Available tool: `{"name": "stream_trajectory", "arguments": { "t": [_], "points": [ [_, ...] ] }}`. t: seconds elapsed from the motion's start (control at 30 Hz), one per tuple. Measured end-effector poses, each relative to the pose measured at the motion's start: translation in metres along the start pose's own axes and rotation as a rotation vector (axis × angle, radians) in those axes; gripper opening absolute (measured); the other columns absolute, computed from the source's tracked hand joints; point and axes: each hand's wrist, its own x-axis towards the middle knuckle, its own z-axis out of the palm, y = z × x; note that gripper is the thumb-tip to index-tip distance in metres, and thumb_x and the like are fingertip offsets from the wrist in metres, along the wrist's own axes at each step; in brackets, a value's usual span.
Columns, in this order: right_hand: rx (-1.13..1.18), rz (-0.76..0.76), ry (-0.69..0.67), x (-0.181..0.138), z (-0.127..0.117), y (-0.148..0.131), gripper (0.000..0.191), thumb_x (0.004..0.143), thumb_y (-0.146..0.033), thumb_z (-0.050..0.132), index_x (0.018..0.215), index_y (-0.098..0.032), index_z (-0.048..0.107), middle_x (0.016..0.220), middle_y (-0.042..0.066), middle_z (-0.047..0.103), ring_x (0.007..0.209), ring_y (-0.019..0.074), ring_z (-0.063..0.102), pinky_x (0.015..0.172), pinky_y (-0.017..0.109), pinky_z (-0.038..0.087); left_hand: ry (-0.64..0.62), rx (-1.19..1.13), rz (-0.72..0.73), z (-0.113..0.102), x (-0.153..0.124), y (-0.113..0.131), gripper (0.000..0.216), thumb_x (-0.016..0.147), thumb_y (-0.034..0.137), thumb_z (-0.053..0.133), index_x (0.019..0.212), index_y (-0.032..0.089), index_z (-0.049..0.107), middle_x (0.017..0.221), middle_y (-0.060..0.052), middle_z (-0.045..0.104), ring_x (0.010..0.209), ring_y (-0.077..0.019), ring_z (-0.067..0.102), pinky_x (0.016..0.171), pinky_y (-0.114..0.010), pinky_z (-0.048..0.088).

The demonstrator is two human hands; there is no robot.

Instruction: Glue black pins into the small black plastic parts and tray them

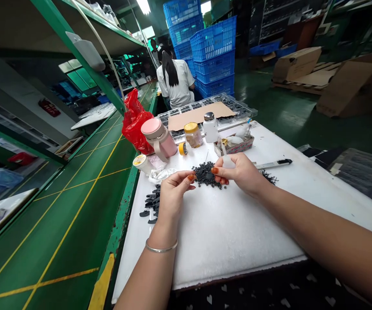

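Observation:
My left hand (175, 189) is closed in a pinch at the near left edge of a pile of small black parts (203, 172). Whatever sits between its fingertips is too small to make out. Across the pile, my right hand (240, 172) is closed around a small translucent white squeeze bottle (227, 162), its thin nozzle pointing up. A dark rounded piece (209, 176) shows by the right fingertips; whether they grip it I cannot tell. Larger black shaped parts (152, 202) lie in rows left of my left wrist.
A pink flask (160, 140), a yellow-lidded jar (193, 134), a white pump bottle (210, 129) and a small box (237, 144) stand behind the pile. To the right lies a utility knife (274, 164). A green conveyor (76, 193) runs along the left. Ahead sits a person (178, 82).

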Motion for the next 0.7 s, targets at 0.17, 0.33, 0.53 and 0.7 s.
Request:
{"name": "stream_trajectory", "arguments": {
  "t": [0.17, 0.33, 0.53, 0.7],
  "points": [
    [0.078, 0.035, -0.081, 0.003, -0.009, 0.0, 0.038, 0.066, -0.044, 0.079, 0.063, -0.014, 0.057, 0.054, 0.001, 0.057, 0.047, 0.0094, 0.049, 0.043, 0.022, 0.034, -0.041, 0.383, 0.027, 0.0, 0.006, -0.009, 0.017, 0.076, 0.032, 0.069, 0.082, 0.017, 0.073, 0.077, -0.005, 0.067, 0.069, -0.016, 0.058, 0.059, -0.024, 0.048],
    [0.082, 0.075, -0.142, 0.001, -0.006, -0.001, 0.035, 0.067, -0.04, 0.079, 0.061, -0.014, 0.056, 0.055, 0.002, 0.058, 0.047, 0.01, 0.049, 0.043, 0.022, 0.033, -0.013, 0.911, 0.149, 0.002, 0.006, -0.016, 0.012, 0.077, 0.015, 0.064, 0.079, 0.022, 0.073, 0.077, -0.001, 0.069, 0.068, -0.0162, 0.058, 0.068, -0.028, 0.042],
    [0.074, 0.054, -0.17, -0.002, -0.002, -0.002, 0.034, 0.068, -0.04, 0.078, 0.063, -0.014, 0.057, 0.054, 0.002, 0.059, 0.048, 0.0103, 0.051, 0.044, 0.021, 0.035, -0.092, 1.206, 0.168, 0.006, 0.004, -0.015, 0.014, 0.077, 0.014, 0.063, 0.081, 0.025, 0.071, 0.082, -0.001, 0.069, 0.076, -0.0209, 0.06, 0.065, -0.03, 0.037],
    [-0.077, 0.088, -0.188, -0.001, -0.001, -0.002, 0.036, 0.066, -0.043, 0.078, 0.063, -0.013, 0.058, 0.054, 0.002, 0.06, 0.049, 0.0111, 0.053, 0.044, 0.022, 0.037, -0.15, 1.205, 0.216, 0.006, 0.004, -0.013, 0.017, 0.075, 0.007, 0.057, 0.075, 0.021, 0.067, 0.079, -0.001, 0.066, 0.073, -0.0179, 0.058, 0.062, -0.027, 0.035]
  ]
}}
